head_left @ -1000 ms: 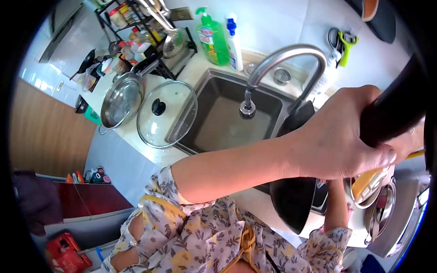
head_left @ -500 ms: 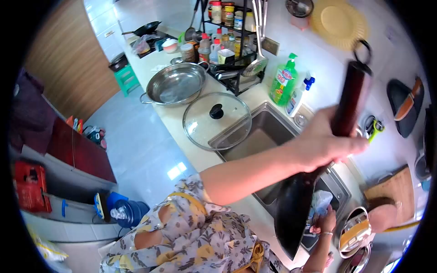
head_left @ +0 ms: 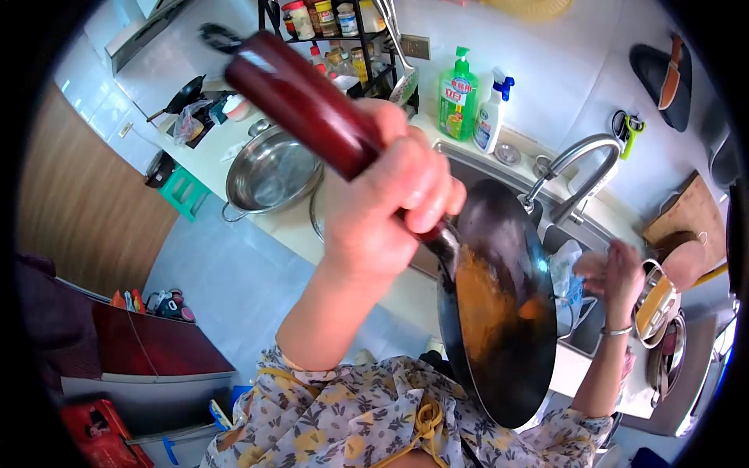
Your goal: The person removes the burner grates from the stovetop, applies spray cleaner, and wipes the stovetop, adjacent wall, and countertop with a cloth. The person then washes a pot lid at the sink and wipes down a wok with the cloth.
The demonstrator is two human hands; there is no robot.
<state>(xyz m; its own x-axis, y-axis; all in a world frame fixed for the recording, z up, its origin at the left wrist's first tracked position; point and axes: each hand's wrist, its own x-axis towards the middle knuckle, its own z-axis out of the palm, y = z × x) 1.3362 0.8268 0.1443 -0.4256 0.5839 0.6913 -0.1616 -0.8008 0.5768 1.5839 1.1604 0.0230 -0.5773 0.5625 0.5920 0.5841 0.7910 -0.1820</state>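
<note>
My left hand point(head_left: 394, 191) is wrapped round the dark red wooden handle of a black wok point(head_left: 511, 378), which has a ring at the handle's end. Tilted up on its side, the wok turns its inside partly towards me, with orange-brown patches across the dark surface. It hides part of the sink point(head_left: 460, 156). To the right of the wok, my right hand point(head_left: 612, 281) is raised with fingers apart and somewhat blurred, holding nothing visible. Close by it, a pale plastic bag point(head_left: 566, 265) sits at the right basin.
A curved metal tap point(head_left: 581, 160) stands behind the sink. Green soap point(head_left: 458, 97) and a spray bottle point(head_left: 491, 117) line the wall. A steel two-handled pan point(head_left: 273, 171) rests on the left counter. Metal bowls point(head_left: 655, 304) and a cutting board point(head_left: 690, 210) are at right.
The wok has swung from hanging edge-on over the sink to a more open tilt, its handle now pointing up left. My right hand has lifted out of the right basin. The view has shifted.
</note>
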